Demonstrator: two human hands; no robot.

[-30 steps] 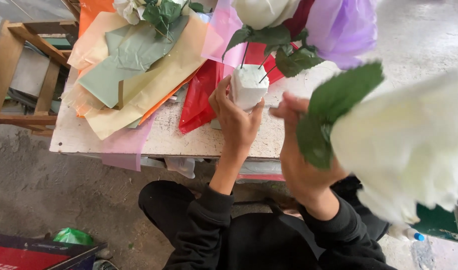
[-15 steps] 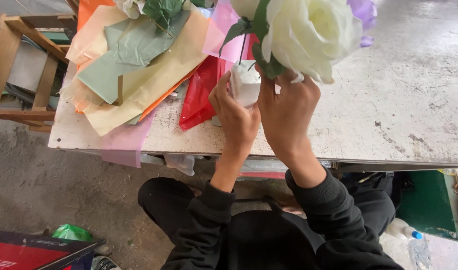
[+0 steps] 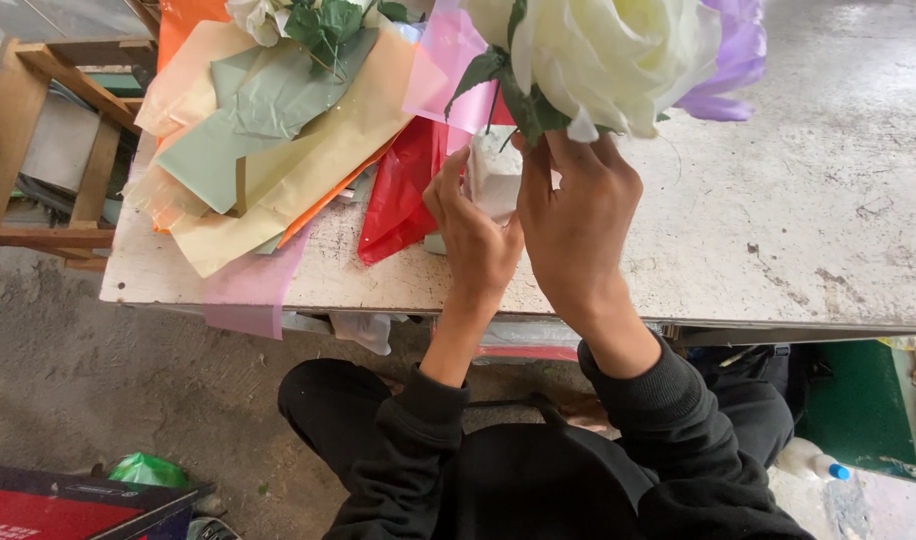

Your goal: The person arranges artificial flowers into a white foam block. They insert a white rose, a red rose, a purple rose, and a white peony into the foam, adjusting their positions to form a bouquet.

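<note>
left hand [image 3: 473, 235] cups white foam block [image 3: 496, 180]; right hand [image 3: 576, 215] pinches cream fabric rose [image 3: 608, 55].

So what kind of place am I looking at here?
Probably a small flower-arranging or craft workshop. A worn work table carries a pile of coloured wrapping sheets, the right hand holds a cream artificial rose, and the floor is bare concrete.

My cream rose [image 3: 618, 55] has dark green leaves; at ten o'clock, sage, tan, orange and red papers [image 3: 278, 150] (pink too).
</note>
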